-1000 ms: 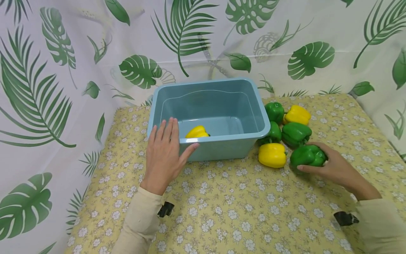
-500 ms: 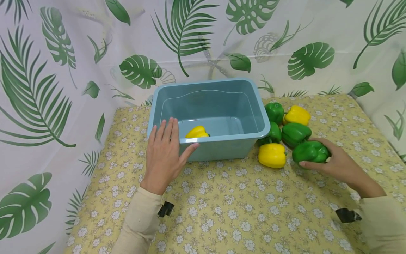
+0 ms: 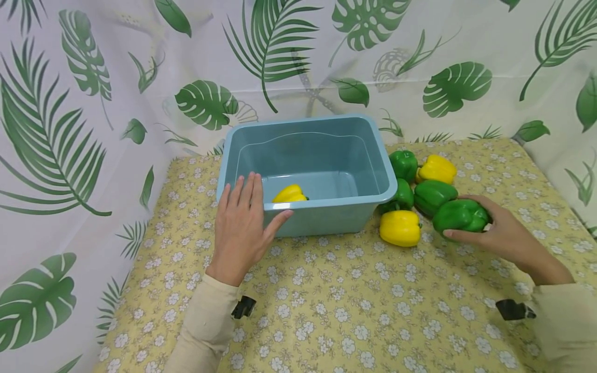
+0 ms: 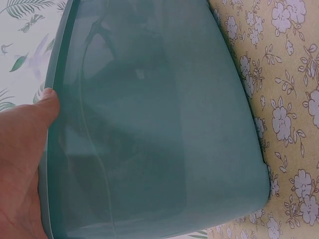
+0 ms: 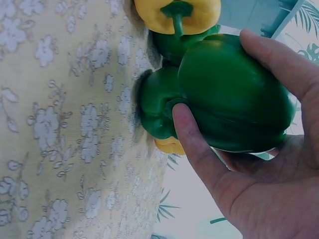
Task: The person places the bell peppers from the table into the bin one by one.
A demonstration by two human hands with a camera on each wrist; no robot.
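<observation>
My left hand [image 3: 239,228] rests flat over the front left rim of a blue plastic bin [image 3: 322,220], fingers straight and thumb along the rim; in the left wrist view the thumb [image 4: 47,102] lies at the bin's edge. One yellow bell pepper [image 3: 290,194] lies inside the bin. My right hand [image 3: 506,233] grips a green bell pepper [image 3: 459,216] between thumb and fingers. The right wrist view shows this green pepper [image 5: 234,94] held off the tablecloth, overlapping another green bell pepper [image 5: 158,102] behind it.
Beside the bin's right end sit a yellow bell pepper [image 3: 400,228] in front, another yellow one [image 3: 437,169] at the back, and green bell peppers [image 3: 435,196] between them. A floral yellow cloth [image 3: 326,311] covers the table. Leaf-printed curtains [image 3: 196,52] stand behind and at the left.
My right hand, holding the green bell pepper, has moved slightly up and to the right, away from the front yellow pepper. The left hand and the bin have stayed put.
</observation>
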